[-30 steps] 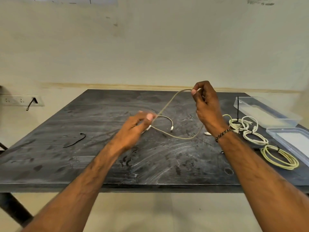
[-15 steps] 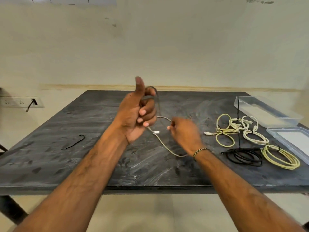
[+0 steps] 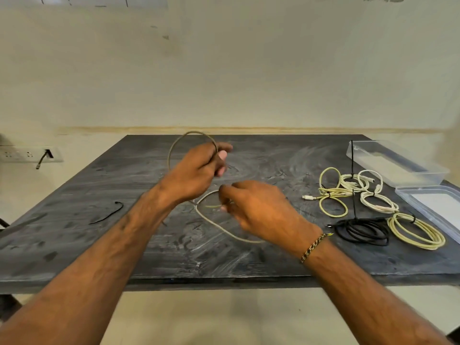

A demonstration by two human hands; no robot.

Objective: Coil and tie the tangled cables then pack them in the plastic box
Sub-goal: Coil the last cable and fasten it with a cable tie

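Since half a second ago, my left hand has tipped forward and now carries a full loop of the grey cable arching above it, its grip closed round the strand. My right hand sits a little nearer me, its grip pinching the lower run of that cable, which curves on the counter beneath. Tied coils lie unmoved at right, beside the plastic box and its lid.

Soft even light, motion-blurred fingers, wide-angle bowing.
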